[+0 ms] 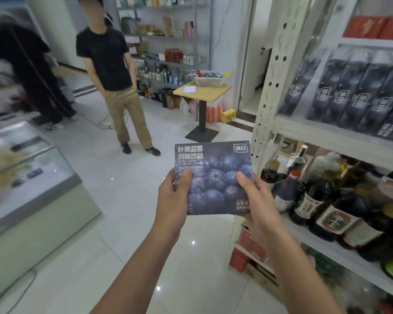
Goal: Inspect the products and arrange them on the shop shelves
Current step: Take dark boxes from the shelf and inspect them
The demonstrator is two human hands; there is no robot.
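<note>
You pinch the blueberry box (216, 177) with left hand (173, 196) and right hand (252, 196); check its printed face squarely, then shelve it with the matching boxes (349, 96) at upper right.

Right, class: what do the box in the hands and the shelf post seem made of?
The box: probably printed cardboard, fairly matt; flat face, crisp corners. The shelf post: likely white-painted metal; punched holes, scuffed paint.
</note>
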